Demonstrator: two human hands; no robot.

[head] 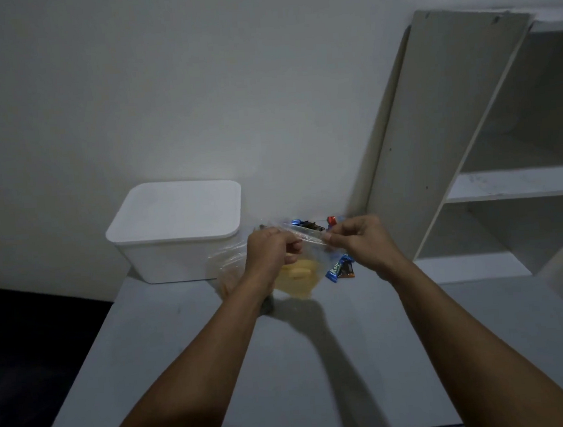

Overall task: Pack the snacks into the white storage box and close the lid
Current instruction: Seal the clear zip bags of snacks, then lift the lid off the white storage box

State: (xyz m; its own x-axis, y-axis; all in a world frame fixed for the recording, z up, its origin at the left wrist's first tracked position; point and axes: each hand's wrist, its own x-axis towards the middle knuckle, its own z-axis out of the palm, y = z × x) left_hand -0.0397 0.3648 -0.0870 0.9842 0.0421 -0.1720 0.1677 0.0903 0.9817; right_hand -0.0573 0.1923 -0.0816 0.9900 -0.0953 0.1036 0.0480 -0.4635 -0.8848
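So far nothing looks packed: the white storage box (176, 250) sits at the far left of the grey surface (184, 370) against the wall, its lid (176, 212) on and shut. Both hands are busy just to its right, above the surface. The left hand (269, 251) and right hand (358, 238) each pinch the top edge of a clear plastic bag (298, 279) with yellowish snacks inside, stretching it between them. Small wrapped candies lie near: a blue one (339, 269) beside the bag, others (307, 224) behind the hands. By my reckoning, opening the box, loading every snack and closing the lid all remain. A white shelf unit (504, 184) stands at right.
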